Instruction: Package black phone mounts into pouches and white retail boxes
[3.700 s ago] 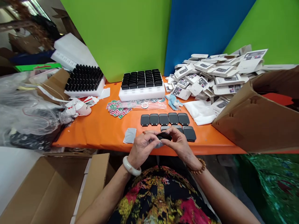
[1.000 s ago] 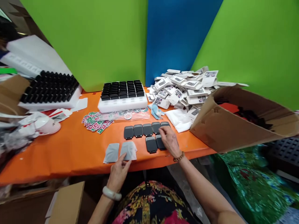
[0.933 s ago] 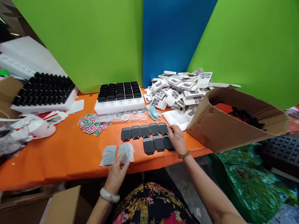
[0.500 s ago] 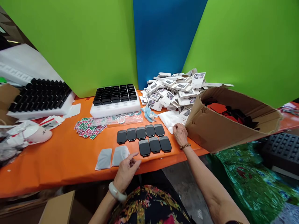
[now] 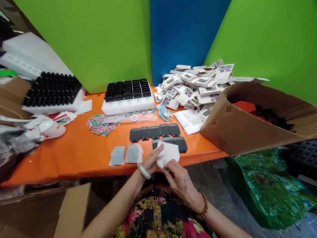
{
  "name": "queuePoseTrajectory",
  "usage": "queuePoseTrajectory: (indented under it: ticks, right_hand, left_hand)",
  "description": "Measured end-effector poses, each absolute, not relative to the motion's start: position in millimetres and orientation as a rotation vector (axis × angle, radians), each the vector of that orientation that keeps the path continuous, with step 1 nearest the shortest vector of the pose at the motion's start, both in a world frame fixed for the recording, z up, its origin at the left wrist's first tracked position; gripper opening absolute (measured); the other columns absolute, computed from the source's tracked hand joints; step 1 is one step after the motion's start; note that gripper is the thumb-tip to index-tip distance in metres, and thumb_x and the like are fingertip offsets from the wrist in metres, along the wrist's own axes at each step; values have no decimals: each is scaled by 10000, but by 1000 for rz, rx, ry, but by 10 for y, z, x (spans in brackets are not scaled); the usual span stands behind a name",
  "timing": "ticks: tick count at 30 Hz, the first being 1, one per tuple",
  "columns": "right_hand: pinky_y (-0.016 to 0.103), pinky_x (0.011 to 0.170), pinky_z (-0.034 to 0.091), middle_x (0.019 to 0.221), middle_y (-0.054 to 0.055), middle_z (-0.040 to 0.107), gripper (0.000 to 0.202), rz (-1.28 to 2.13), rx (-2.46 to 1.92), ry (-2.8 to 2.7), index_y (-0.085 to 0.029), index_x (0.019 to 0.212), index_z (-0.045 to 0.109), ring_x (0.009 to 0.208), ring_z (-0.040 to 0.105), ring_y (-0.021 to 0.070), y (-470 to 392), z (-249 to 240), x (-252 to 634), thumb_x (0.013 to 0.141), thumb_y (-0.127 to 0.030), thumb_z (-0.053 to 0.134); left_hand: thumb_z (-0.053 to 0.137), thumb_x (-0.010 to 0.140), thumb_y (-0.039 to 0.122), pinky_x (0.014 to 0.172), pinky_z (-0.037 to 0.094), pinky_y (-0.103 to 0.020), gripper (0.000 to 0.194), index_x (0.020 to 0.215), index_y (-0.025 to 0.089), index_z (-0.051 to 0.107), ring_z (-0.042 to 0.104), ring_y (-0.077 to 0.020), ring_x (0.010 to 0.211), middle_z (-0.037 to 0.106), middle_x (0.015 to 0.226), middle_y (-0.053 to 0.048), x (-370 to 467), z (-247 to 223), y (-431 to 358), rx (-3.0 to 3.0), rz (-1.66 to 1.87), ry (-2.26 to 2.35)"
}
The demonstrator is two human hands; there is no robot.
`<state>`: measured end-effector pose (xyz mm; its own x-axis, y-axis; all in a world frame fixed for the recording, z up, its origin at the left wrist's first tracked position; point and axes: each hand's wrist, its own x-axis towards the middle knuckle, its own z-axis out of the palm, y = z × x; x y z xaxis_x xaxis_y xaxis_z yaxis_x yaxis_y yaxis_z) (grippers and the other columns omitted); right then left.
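Observation:
A thin white pouch is held between both hands over the table's front edge. My left hand grips its left side with the thumb on top. My right hand pinches its lower edge. Behind the pouch, two rows of black flat cases lie on the orange table; the pouch partly covers the front row. Two grey cases in thin translucent wraps lie left of my left hand. A stack of white pouches rests beside the carton.
White foam trays of black pieces stand at the back and left. Colourful cards, a blue cloth and piled white boxes lie behind the cases. An open carton overhangs the table's right side.
My right hand has moved from the white stack to my front, now with a white pouch. My left hand has moved up and right and taken hold of it. The view has shifted.

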<state>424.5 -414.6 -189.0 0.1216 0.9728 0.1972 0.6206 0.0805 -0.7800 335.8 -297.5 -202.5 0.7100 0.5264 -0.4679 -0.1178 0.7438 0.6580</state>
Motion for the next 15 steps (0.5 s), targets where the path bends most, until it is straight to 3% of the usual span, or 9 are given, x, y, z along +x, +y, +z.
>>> queuePoseTrajectory:
  ticks: [3,6,9,12,15]
  right_hand:
    - [267,633,419,777,19,573,146,730,-1528,-1656,-213,808,554,684,529,144,-4145,-1912,4161,930,-209,473]
    - [273,645,447,809,23,582,81,703,-1524,-1468,-208,901,583,708,543,151,-3998,-1981,4278,878,-285,572]
    - [314,708,474,1006,78,595,358,669,-1566,-1165,-199,1079,574,861,574,195,-3770,-2053,4465,786,-385,662]
    - [348,808,480,1120,91,610,490,1096,-1388,-1018,-215,1141,566,976,587,214,-3596,-2055,4532,723,-431,704]
    - [305,765,482,999,52,652,440,1474,-1156,-888,-212,1047,622,876,606,178,-3534,-2006,4437,679,-417,750]
  left_hand:
    - [832,573,468,623,465,-256,501,880,104,679,624,-157,644,695,727,-64,3217,-2062,-2965,673,510,804]
    - [834,562,451,603,439,-240,448,805,103,689,581,-129,594,676,675,-42,3021,-2038,-2958,747,545,838]
    - [808,617,421,645,440,-239,378,807,113,703,578,-125,637,679,714,-40,2836,-1943,-2962,863,503,786]
    - [809,625,360,656,432,-234,333,833,119,709,559,-113,645,670,732,-29,2706,-1849,-2980,938,480,733]
    - [821,605,335,622,415,-225,319,801,113,700,529,-103,617,644,696,-13,2634,-1831,-3005,1000,457,736]
